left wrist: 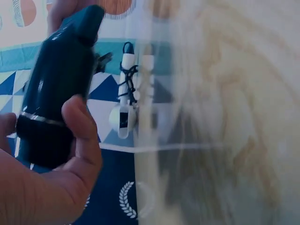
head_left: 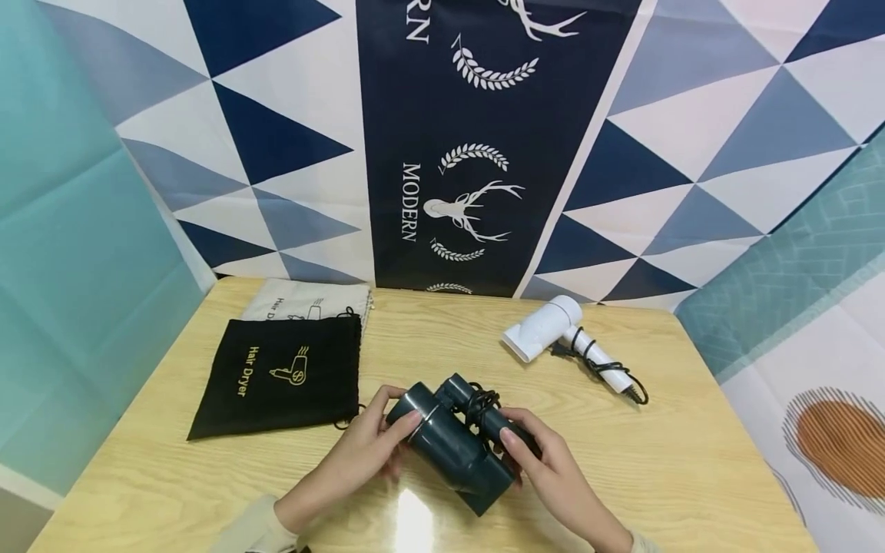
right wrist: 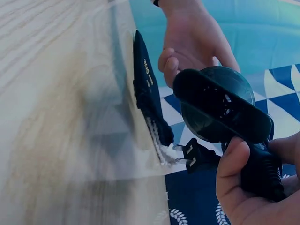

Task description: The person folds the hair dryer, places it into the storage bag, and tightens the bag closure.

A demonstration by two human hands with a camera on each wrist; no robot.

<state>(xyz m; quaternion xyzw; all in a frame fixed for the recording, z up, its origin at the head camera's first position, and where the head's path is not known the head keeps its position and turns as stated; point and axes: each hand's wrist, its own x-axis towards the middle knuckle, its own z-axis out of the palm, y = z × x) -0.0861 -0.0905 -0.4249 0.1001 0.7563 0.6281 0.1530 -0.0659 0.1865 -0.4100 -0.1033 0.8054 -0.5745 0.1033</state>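
Note:
Both hands hold a dark teal hair dryer over the front middle of the table. My left hand grips the rear end of its barrel, thumb on top, just by a silver ring. The right hand grips the folded handle, around which a black cord is wound. In the right wrist view the flat, wide nozzle faces the camera, and a two-pin plug sticks out beside the right thumb. The left wrist view shows the barrel between left thumb and fingers.
A white hair dryer with its cord wrapped round the handle lies at the back right of the wooden table. At the left, a black drawstring bag marked "Hair Dryer" overlaps a white one. Patterned cloth hangs behind.

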